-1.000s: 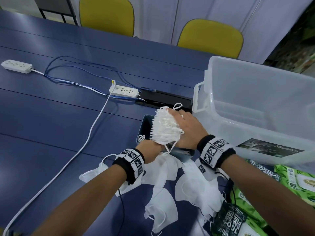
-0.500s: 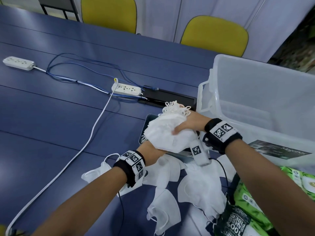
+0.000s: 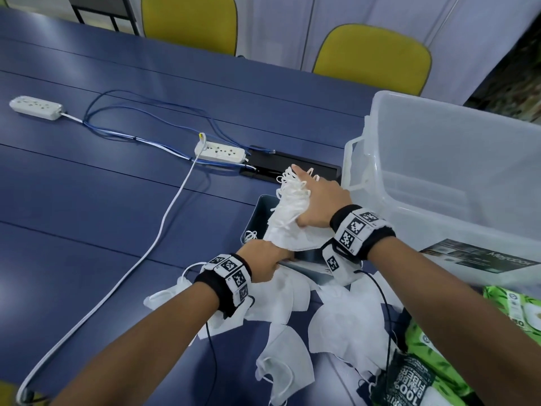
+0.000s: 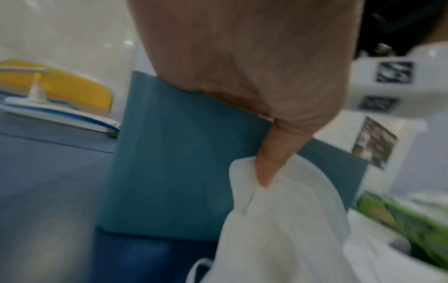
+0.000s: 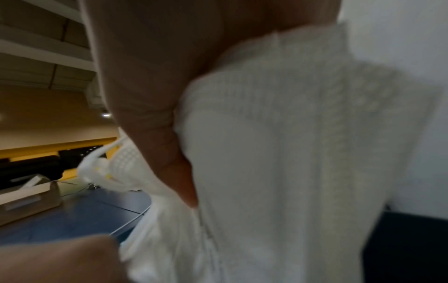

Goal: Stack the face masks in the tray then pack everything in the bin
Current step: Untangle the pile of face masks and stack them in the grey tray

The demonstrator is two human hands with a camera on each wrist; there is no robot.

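- Head view: my right hand (image 3: 319,205) is clamped over a thick bundle of white folded face masks (image 3: 288,218), with the ear loops bunched at the far end. I'm holding it right over the dark grey-blue plastic tray (image 3: 257,213) near the middle of the dark blue table (image 3: 117,200), probably so the whole bundle drops in as one stack. My left hand (image 3: 263,260) sits at the tray's near edge, I'd guess to stop it sliding. More loose white masks (image 3: 288,358) lie by the table's near edge, so stacking isn't finished. The clear plastic bin (image 3: 456,183) waits just right of the tray, with green wipe packs (image 3: 439,373) at the near right corner.
- Left wrist view: blurry, but my thumb lies along the tray's top edge and a finger pins a white mask against the tray wall (image 4: 174,162). So that hand is gripping the tray.
- Right wrist view: also blurry. My fingers (image 5: 169,134) are wrapped round the bundle's embossed edge, so it's gripped tight.
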